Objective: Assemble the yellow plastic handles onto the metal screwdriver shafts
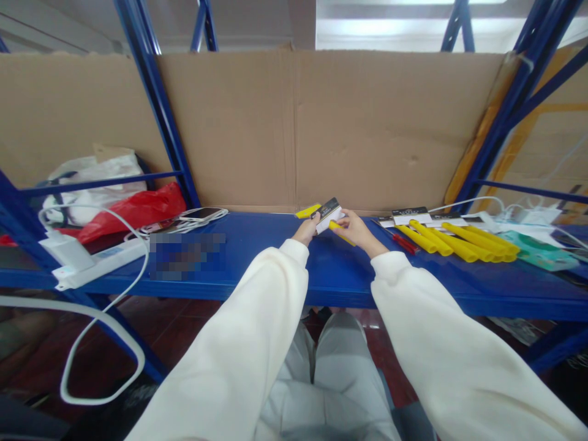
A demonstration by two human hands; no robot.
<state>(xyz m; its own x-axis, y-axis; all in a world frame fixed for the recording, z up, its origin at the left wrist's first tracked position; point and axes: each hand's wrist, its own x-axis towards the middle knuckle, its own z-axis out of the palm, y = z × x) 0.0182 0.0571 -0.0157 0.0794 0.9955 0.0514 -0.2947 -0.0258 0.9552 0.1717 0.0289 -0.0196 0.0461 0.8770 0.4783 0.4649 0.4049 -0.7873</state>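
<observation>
My left hand point(307, 230) is closed on a black-and-white printed card point(329, 214), which tilts up above the blue shelf. Beside it my right hand point(357, 230) pinches a slim yellow piece point(342, 233) against the card's lower right side. Whether the two are joined there is hidden by my fingers. Just behind the card lies another yellow piece point(308, 211) on the shelf. To the right several yellow tubes point(463, 245) lie side by side, with more black-and-white cards point(410, 215) behind them. A screwdriver with a red handle point(405, 244) rests left of the tubes.
Cardboard point(349, 128) stands along the back of the blue shelf point(261, 251). At left are a phone point(201, 214), a white power strip point(103, 263) with looping cable, and a red bag point(133, 211). A green packet point(539, 250) and white plugs sit at right.
</observation>
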